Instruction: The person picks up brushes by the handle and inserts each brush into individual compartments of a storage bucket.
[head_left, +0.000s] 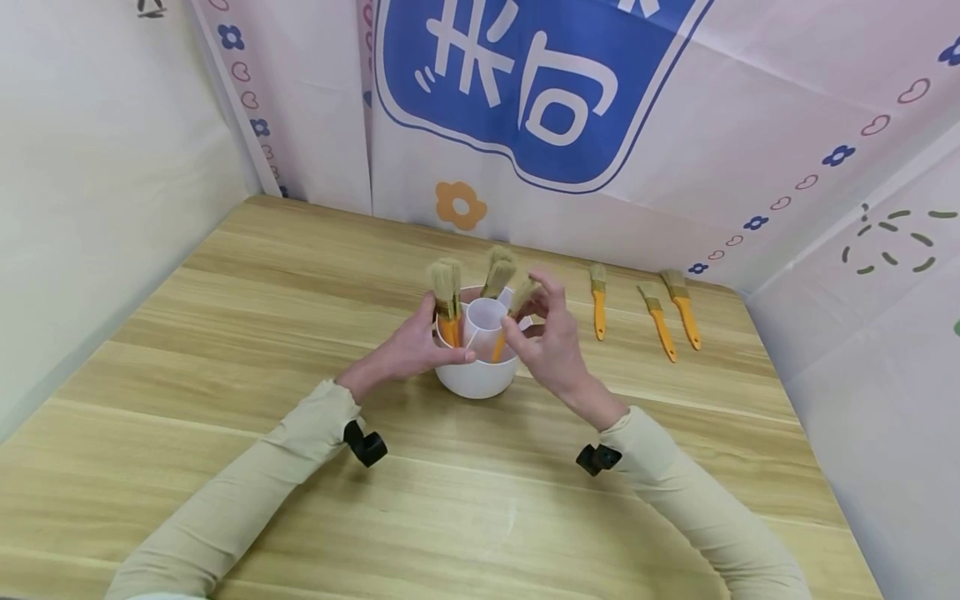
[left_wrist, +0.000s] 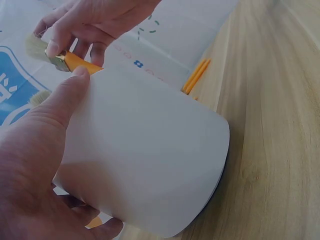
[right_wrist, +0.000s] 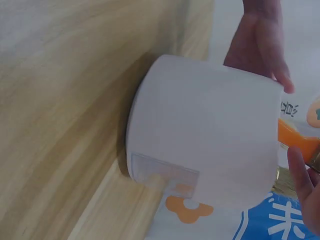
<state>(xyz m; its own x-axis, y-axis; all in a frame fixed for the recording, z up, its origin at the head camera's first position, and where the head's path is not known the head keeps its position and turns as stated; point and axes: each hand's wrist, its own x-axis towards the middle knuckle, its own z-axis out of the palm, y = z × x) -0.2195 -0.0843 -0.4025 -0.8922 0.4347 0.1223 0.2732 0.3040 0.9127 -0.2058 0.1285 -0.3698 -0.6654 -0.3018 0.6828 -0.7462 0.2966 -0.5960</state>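
Observation:
A white round container point(head_left: 476, 383) with a central cup point(head_left: 486, 315) and divided compartments stands on the table. My left hand point(head_left: 408, 346) grips its left side, with the thumb over the front rim and the fingers around the wall. At the right side, my right hand point(head_left: 555, 350) pinches a paintbrush point(left_wrist: 80, 63) near its metal band. That brush's orange handle points down inside the container, bristles up. Upright paintbrushes point(head_left: 446, 292) fill the left compartment beside my left hand. More bristles point(head_left: 497, 273) rise from the back compartment; their handles are hidden.
Three orange-handled paintbrushes lie on the table at the right: one flat brush point(head_left: 598, 308), a second brush point(head_left: 660, 329) and a wider brush point(head_left: 684, 312). A printed sheet point(head_left: 540, 200) hangs behind the wooden table point(head_left: 465, 500), with white walls at both sides.

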